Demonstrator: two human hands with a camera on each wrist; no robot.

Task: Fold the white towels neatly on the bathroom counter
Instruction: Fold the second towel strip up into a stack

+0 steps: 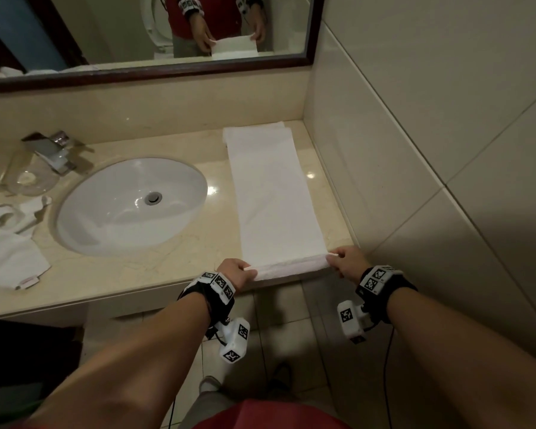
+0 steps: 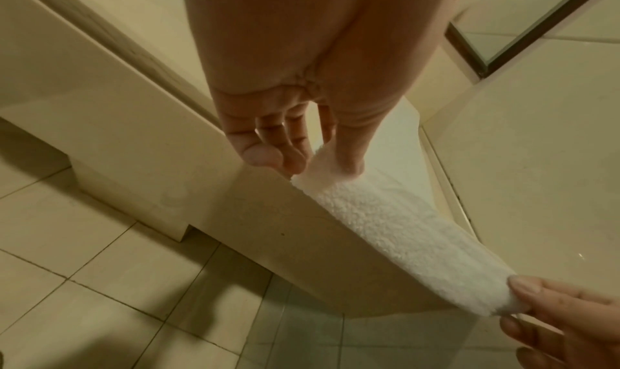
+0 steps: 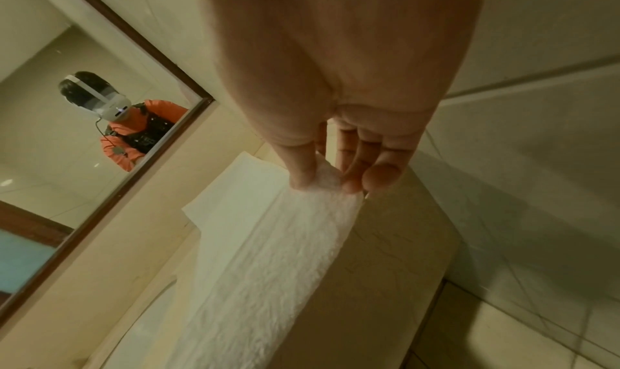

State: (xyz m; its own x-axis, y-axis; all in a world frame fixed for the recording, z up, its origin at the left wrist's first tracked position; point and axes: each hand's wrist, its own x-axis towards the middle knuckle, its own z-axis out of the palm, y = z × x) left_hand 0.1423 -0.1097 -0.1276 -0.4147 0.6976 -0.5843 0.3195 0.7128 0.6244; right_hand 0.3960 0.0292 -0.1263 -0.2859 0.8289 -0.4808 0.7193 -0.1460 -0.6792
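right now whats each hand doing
Left hand: pinching the near-left corner of the long towel.
Right hand: pinching its near-right corner.

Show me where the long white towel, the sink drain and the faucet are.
long white towel (image 1: 273, 193): head view, middle of its flat top.
sink drain (image 1: 153, 198): head view, centre of the metal plug.
faucet (image 1: 54, 150): head view, top of the spout.

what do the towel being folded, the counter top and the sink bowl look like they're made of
Towel: white terry cloth; the left wrist view shows a looped, nubbly pile at the edge both hands pinch.
Counter top: polished beige stone, probably marble or an imitation; faint veining and sharp light reflections.
Sink bowl: glossy white glazed ceramic, by its smooth sheen; could be another glazed material.
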